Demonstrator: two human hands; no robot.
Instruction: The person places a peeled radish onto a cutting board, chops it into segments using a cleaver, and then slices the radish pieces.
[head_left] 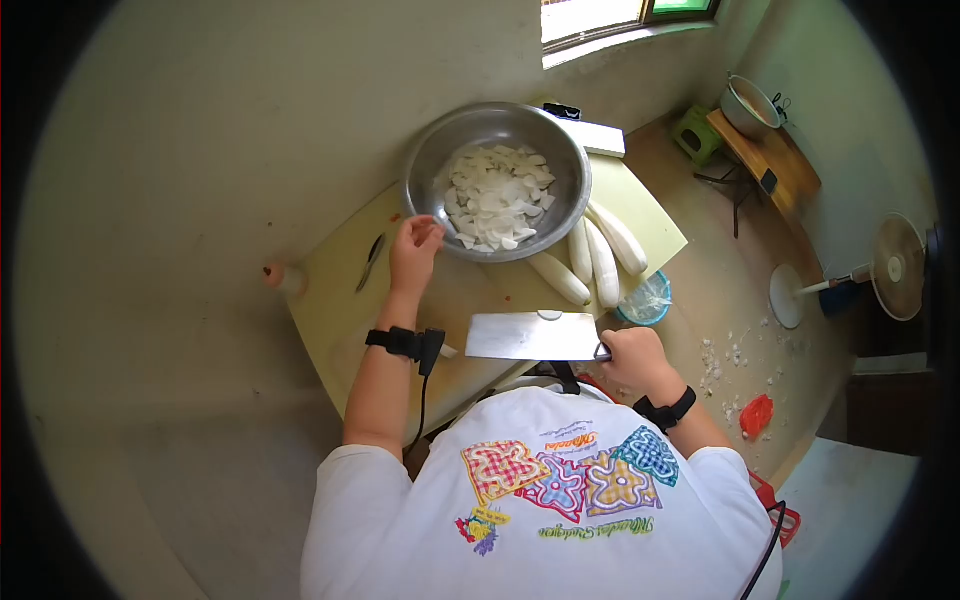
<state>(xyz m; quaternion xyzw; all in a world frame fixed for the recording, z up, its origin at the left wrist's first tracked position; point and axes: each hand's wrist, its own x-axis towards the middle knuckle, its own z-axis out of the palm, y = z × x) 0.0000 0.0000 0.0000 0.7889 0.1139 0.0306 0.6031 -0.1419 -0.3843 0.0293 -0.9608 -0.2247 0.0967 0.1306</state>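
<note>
My right hand [636, 358] is wrapped round the handle of a cleaver [532, 337], whose broad blade points left above the near edge of the cutting board [375, 320]. My left hand [416, 243] is at the lower left rim of a large metal bowl [420, 160]. Its fingers are loosely bent and apart, and I see nothing held in them. White vegetable slices [497, 198] lie heaped in the bowl. Right below the bowl, several long, peeled white vegetables [602, 262], like white radishes, lie side by side. A small peeler or knife [370, 262] lies left of my left hand.
A pinkish bottle [285, 278] stands at the table's left edge. A blue basin with a plastic bag [648, 300] is on the floor to the right, near white scraps and a red bag [757, 416]. Farther right are a fan [897, 265] and a wooden table [775, 165] holding a basin [750, 108].
</note>
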